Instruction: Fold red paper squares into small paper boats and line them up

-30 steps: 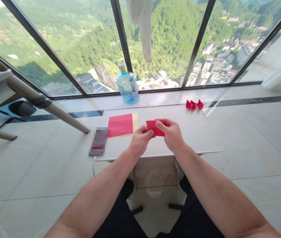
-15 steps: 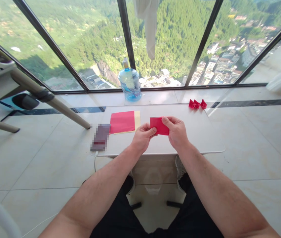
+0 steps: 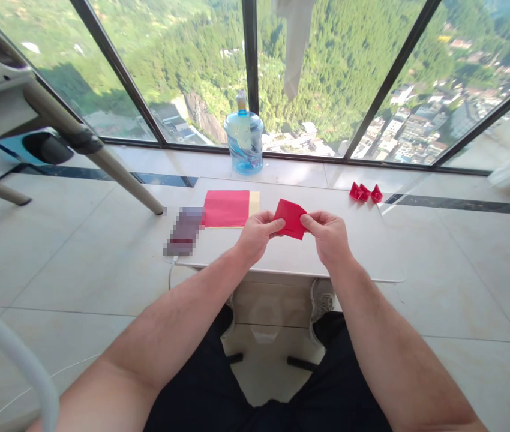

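A small folded piece of red paper (image 3: pixel 290 218) is held up above the low white table (image 3: pixel 277 255), between both hands. My left hand (image 3: pixel 257 233) pinches its left edge, thumb on top. At the opposite edge, my right hand (image 3: pixel 327 233) grips it with thumb and fingers. Behind my left hand lies a stack of red paper sheets (image 3: pixel 227 208), with a yellow sheet (image 3: pixel 254 204) showing at its right side. Several small folded red paper shapes (image 3: pixel 365 192) stand in a row at the table's far right corner.
A blurred-out phone-like object (image 3: pixel 185 231) with a white cable lies at the table's left edge. Beyond the table, a blue water jug (image 3: pixel 244 141) stands by the window. A metal-legged piece of furniture (image 3: pixel 52 114) reaches in from the left.
The red paper has turned in my hands and now sits tilted, with an angled upper right corner. My right hand's grip has moved down to its right edge. The camera view has shifted slightly.
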`<state>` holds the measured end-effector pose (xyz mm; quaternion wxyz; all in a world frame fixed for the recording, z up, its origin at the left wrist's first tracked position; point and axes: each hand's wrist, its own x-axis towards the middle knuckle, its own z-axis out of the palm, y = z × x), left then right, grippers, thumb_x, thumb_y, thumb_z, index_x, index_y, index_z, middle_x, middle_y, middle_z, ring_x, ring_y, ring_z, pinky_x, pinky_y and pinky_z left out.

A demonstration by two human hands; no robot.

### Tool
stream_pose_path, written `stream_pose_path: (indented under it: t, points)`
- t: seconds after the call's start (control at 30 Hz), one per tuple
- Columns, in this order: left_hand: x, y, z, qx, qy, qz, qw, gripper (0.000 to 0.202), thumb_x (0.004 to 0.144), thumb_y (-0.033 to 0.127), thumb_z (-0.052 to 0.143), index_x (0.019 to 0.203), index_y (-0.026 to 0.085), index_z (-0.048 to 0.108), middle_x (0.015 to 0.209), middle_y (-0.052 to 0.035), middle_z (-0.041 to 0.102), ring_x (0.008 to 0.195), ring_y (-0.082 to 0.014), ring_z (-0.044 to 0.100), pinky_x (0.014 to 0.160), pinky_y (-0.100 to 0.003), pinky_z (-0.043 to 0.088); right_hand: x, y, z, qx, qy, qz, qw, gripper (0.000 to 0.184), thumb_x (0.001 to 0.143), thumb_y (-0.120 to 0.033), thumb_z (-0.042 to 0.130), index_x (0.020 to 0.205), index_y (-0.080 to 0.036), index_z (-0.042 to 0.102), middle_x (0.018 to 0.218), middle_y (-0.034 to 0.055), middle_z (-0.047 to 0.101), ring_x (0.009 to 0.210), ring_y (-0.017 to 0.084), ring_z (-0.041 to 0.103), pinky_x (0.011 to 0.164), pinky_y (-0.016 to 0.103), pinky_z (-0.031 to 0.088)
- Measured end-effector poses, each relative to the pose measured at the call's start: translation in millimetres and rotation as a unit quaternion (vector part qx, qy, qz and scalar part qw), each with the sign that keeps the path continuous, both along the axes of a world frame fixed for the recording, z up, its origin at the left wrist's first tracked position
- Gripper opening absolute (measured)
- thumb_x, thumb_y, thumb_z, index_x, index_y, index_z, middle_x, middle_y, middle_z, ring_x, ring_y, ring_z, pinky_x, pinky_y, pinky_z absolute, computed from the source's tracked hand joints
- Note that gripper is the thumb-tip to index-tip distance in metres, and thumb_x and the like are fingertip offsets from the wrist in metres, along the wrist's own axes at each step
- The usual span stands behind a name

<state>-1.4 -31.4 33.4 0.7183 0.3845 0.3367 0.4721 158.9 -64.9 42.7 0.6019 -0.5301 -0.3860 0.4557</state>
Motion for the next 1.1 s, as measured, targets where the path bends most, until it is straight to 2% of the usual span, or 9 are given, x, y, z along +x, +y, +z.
stream_pose_path:
  t: [0.23,0.3,0.43,0.6,0.77,0.87,0.97,1.03,1.1]
  points:
    - [-11.7,11.3,9.9,0.059,0.062,0.030,0.996,0.029,0.063,0.028,0.081,0.068,0.015,0.056,0.065,-0.0009,0.065,0.062,-0.0120,0.061,0.062,-0.026,0.049,1.8,-3.4,0.2,-0.047,-0.050,0.090,0.994,0.025,0.067,-0.038,0.083,0.076,-0.017,0.073,0.070,0.0032,0.072,0.064,0.015,0.063,0.063,0.029,0.051]
    - [-14.7,13.9,11.3,0.055,0.057,0.039,0.996,0.029,0.064,0.029,0.081,0.069,0.014,0.057,0.068,-0.0018,0.066,0.064,-0.0130,0.063,0.063,-0.027,0.050,0.4,-4.6,0.9,-0.053,-0.056,0.086,0.993,0.025,0.068,-0.039,0.083,0.075,-0.017,0.073,0.069,0.0034,0.071,0.065,0.015,0.063,0.062,0.028,0.051]
    - [-14.0,12.8,10.8,0.041,0.042,0.025,0.998,0.030,0.064,0.029,0.082,0.071,0.014,0.057,0.071,-0.0032,0.068,0.065,-0.0141,0.064,0.064,-0.028,0.051,-4.2,-4.6,0.2,-0.039,0.007,0.084,0.996,0.031,0.069,-0.042,0.083,0.089,-0.020,0.075,0.083,0.0039,0.075,0.075,0.016,0.067,0.065,0.029,0.054]
    - [-5.6,6.1,9.8,0.014,0.022,0.004,1.000,0.028,0.063,0.026,0.083,0.071,0.012,0.060,0.070,-0.0044,0.068,0.062,-0.0138,0.064,0.063,-0.029,0.051,-7.3,-1.3,-6.7,0.000,0.029,0.064,0.998,0.025,0.069,-0.038,0.085,0.075,-0.019,0.070,0.070,-0.0004,0.070,0.064,0.012,0.062,0.063,0.027,0.051]
    - [-2.6,4.6,12.3,-0.019,0.007,-0.001,1.000,0.026,0.067,0.023,0.082,0.071,0.012,0.059,0.070,-0.0058,0.069,0.063,-0.0146,0.065,0.064,-0.029,0.051,-5.7,-0.1,-9.5,0.011,0.025,0.058,0.998,0.026,0.071,-0.039,0.083,0.071,-0.019,0.066,0.065,-0.0021,0.067,0.059,0.011,0.059,0.061,0.027,0.052]
    - [-2.4,6.4,13.2,-0.053,-0.003,0.020,0.998,0.020,0.071,0.019,0.079,0.074,0.011,0.061,0.072,-0.0072,0.070,0.064,-0.0148,0.066,0.064,-0.028,0.051,-7.2,-1.3,-7.1,0.015,0.022,0.069,0.997,0.027,0.072,-0.041,0.081,0.083,-0.020,0.069,0.073,0.0000,0.071,0.065,0.013,0.063,0.064,0.030,0.055]
    - [-0.2,6.4,12.8,-0.116,-0.033,0.077,0.990,0.009,0.078,0.014,0.071,0.079,0.010,0.063,0.073,-0.0071,0.070,0.065,-0.0138,0.065,0.064,-0.027,0.051,-12.8,-2.1,-7.0,0.043,-0.030,0.089,0.995,0.047,0.067,-0.034,0.084,0.109,-0.021,0.069,0.095,0.0037,0.075,0.079,0.017,0.068,0.069,0.033,0.057]
    - [2.7,4.4,12.1,-0.153,-0.063,0.095,0.982,0.004,0.081,0.012,0.067,0.082,0.010,0.064,0.074,-0.0069,0.070,0.064,-0.0126,0.065,0.065,-0.026,0.052,-17.8,-1.7,-9.3,0.067,-0.074,0.063,0.993,0.051,0.067,-0.029,0.082,0.115,-0.021,0.067,0.101,0.0049,0.075,0.083,0.018,0.068,0.070,0.034,0.057]
    - [6.3,1.2,11.6,-0.173,-0.088,0.092,0.977,0.002,0.083,0.012,0.066,0.083,0.010,0.065,0.076,-0.0072,0.071,0.064,-0.0121,0.065,0.066,-0.025,0.052,-22.6,-0.9,-12.1,0.081,-0.105,0.021,0.991,0.043,0.071,-0.028,0.077,0.112,-0.019,0.068,0.098,0.0055,0.075,0.080,0.018,0.068,0.068,0.034,0.057]
